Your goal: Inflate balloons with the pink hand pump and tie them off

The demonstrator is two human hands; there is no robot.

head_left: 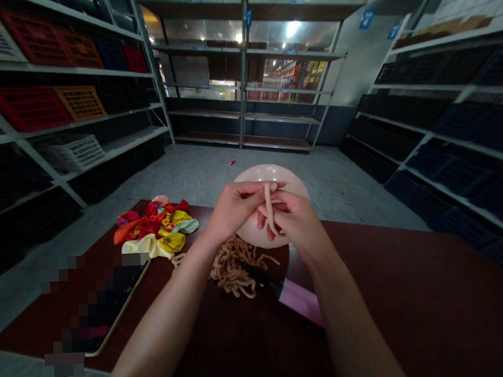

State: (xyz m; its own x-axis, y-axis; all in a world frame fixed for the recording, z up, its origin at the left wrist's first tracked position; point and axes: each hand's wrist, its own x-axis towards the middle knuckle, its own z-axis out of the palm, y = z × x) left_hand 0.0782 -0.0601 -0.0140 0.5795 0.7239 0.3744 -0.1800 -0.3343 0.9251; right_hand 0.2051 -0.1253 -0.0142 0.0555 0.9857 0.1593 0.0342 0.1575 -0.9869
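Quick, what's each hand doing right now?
Left hand: closed, pinching the thin beige strand in front of the pale balloon.
Right hand: closed, fingers curled at the same strand.

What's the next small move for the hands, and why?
I'd probably draw the tan strand gently straighter between the left hand and right hand: fingers of both gather around it, and it curves in front of the pale balloon.

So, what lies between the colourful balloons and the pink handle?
In the head view, the heap of tan strands lies between the colourful balloons and the pink handle; the left forearm also crosses there.
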